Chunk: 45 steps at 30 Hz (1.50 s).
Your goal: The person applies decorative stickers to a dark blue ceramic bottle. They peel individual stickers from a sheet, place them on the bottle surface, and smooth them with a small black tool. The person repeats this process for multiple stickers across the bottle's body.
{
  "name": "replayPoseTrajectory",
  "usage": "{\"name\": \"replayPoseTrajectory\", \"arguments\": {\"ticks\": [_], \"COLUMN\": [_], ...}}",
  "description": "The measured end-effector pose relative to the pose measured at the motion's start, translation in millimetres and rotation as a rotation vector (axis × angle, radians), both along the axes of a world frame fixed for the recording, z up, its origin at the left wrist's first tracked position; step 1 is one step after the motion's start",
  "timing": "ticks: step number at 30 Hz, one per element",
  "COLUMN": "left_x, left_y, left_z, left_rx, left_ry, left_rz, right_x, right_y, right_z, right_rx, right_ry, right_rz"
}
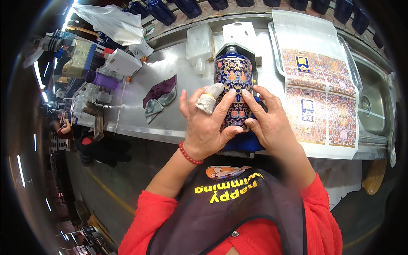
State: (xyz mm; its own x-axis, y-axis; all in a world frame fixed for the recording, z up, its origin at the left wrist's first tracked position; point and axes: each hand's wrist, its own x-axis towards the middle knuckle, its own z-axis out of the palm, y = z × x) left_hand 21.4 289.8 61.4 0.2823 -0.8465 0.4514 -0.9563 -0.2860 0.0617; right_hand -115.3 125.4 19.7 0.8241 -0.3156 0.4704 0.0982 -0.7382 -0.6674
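A dark blue bottle [231, 72] with a dense floral pattern in orange, gold and white lies in front of me, its neck pointing away. My left hand [208, 119] rests on its left side, fingers spread, the index fingertip pressed on the patterned face. A pale cloth finger cover [209, 98] is on one of this hand's fingers. From the right, my right hand [268, 117] lays its spread fingertips on the same face, close to the left ones. Beneath the bottle is a dark support, mostly hidden.
Printed patterned sheets [321, 97] lie on a tray at the right, beside a metal sink [372, 102]. A purple and grey cloth [160, 97] sits left on the steel table [136, 108]. Behind stand a clear plastic container [199, 42] and a row of blue bottles [187, 6].
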Motion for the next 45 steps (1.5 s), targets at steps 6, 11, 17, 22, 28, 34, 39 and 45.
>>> {"name": "replayPoseTrajectory", "arguments": {"ticks": [6, 11, 17, 22, 28, 34, 39, 45], "left_x": [9, 10, 7, 6, 1, 1, -2, -2], "left_y": [-4, -7, -8, -3, -5, -5, -5, 3], "left_z": [4, 5, 8, 12, 10, 13, 12, 13], "left_rx": [0.036, 0.056, 0.072, 0.079, 0.097, 0.109, 0.134, 0.093], "left_ry": [-0.072, -0.059, -0.003, -0.036, -0.064, -0.081, -0.063, -0.094], "left_rz": [-0.024, -0.018, -0.008, 0.002, 0.032, 0.020, 0.025, 0.008], "right_x": [4, 5, 3, 0, -1, -2, -2, -3], "right_y": [-1, -1, 0, 0, -1, -2, -2, -2], "right_z": [2, 3, 3, 2, 0, 0, 0, 0], "right_rx": [0.010, 0.003, 0.021, 0.022, 0.010, 0.030, 0.032, 0.034], "right_ry": [-0.016, -0.014, -0.003, 0.005, 0.041, 0.035, 0.038, 0.052], "right_rz": [-0.008, -0.011, -0.007, -0.009, 0.015, 0.031, 0.033, 0.033]}}
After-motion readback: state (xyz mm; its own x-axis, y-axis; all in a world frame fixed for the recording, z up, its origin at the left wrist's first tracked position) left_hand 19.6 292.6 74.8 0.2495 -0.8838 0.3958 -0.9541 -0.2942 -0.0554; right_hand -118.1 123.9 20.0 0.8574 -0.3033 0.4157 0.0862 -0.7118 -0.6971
